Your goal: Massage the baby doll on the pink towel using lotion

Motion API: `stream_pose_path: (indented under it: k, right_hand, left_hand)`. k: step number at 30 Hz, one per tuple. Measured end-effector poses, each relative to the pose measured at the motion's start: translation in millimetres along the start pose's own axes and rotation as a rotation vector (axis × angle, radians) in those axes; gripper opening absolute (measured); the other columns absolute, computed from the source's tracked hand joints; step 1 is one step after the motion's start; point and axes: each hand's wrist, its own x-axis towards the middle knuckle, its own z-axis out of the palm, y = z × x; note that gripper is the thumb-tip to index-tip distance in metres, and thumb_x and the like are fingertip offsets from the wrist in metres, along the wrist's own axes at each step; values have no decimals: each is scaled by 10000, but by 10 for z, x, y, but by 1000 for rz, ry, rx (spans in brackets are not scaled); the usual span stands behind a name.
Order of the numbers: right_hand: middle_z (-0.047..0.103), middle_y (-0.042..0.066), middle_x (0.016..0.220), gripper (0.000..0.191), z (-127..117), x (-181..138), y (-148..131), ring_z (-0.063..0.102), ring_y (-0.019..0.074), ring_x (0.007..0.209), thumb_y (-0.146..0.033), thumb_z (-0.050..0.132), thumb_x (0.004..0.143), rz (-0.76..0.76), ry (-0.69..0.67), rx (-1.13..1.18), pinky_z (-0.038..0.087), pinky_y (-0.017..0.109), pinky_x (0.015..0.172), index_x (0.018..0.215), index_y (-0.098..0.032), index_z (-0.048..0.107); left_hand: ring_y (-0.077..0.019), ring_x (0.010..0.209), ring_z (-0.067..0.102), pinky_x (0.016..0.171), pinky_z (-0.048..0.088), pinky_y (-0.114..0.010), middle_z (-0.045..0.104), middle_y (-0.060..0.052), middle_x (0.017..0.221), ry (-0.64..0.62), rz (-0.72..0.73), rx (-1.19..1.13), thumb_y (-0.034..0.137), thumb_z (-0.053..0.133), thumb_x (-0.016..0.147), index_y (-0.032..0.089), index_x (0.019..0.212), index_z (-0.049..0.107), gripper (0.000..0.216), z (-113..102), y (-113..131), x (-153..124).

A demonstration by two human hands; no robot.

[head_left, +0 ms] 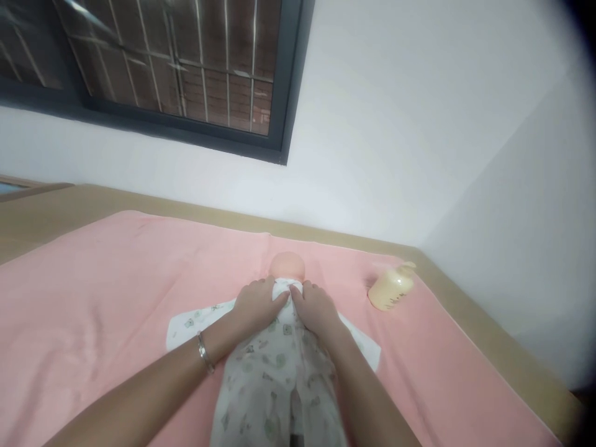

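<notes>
On the far left, a dark-framed window [279, 81] with metal bars behind its glass is set in the white wall [386, 124]; brickwork shows beyond the bars. Below it, a tan board [46, 211] runs along the far side from left to right, partly covered by a pink sheet [139, 279] with soft creases at the near left.

The left forearm comes in from the near left, with a silvery bracelet [203, 352] at the wrist. The left hand [256, 304] grips the collar of a white baby gown [279, 379] printed with small green and grey figures; its thumb lies on the cloth, and its other fingers curl away on the far side, partly hidden. The gown's left sleeve [195, 323] spreads flat on the sheet beyond that forearm.

In the middle, the baby doll lies on the sheet, its bald head [287, 266] just beyond the collar and the gown stretching toward the near edge. The right hand [319, 307] holds the collar's right side, thumb close beside the left thumb, fingers bent. The right sleeve [365, 347] spreads to its right.

Farther right, a pale yellow pump bottle [391, 288] with dark lettering stands on the sheet, well apart from both hands.
</notes>
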Motion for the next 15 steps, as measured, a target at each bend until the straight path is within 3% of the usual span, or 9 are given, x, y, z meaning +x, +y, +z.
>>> stream_pose_path:
  k: [15]
  right_hand:
    - [642,174,978,446,-10,-87,-69,614,271,913,-447,270,981,-48,75,-93,429,358,761,1001,-137,590]
  left_hand:
    - [-230,805,598,673,423,-331,641,-73,877,5,-10,53,547,302,892,206,878,541,417,-34,2,-54]
